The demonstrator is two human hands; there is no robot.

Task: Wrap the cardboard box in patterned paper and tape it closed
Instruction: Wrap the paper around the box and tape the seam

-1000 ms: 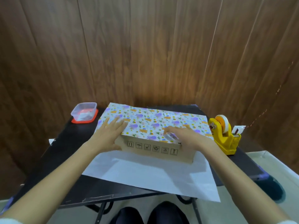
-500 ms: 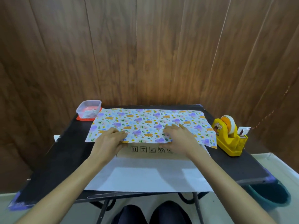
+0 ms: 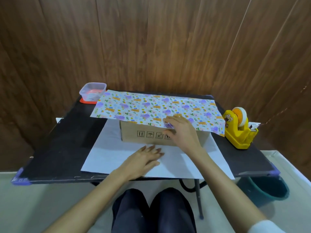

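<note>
The cardboard box (image 3: pixel 144 134) stands in the middle of the black table (image 3: pixel 58 140), directly under the right hand (image 3: pixel 182 133) and just beyond the fingertips of the left hand (image 3: pixel 143 160). It is brown, and on its near side there is a row of small printed handling signs. The patterned paper (image 3: pixel 151 108) has purple, orange and green figures on a light ground. Its far part is folded over the top of the box and sticks out past both ends of the box. Its white back side lies flat on the table, from the box toward the person.

The left hand lies flat on this white part, fingers straight and holding nothing. The right hand presses the printed edge onto the near top edge of the box. Its fingers lie rather straight on the paper and its thumb rests against the near side, covering some of the signs.

To the right of the right hand stands a yellow tape dispenser (image 3: pixel 239 132) with a roll in it, close to the corner of the paper. Far beyond the left hand, to the left, a clear plastic container (image 3: pixel 93 93) sits on a red lid (image 3: pixel 84 101), touching the far corner of the paper. Something small lies inside it, but I cannot tell what. Under the table, below the right forearm, there is a dark green bucket (image 3: pixel 265 187).
</note>
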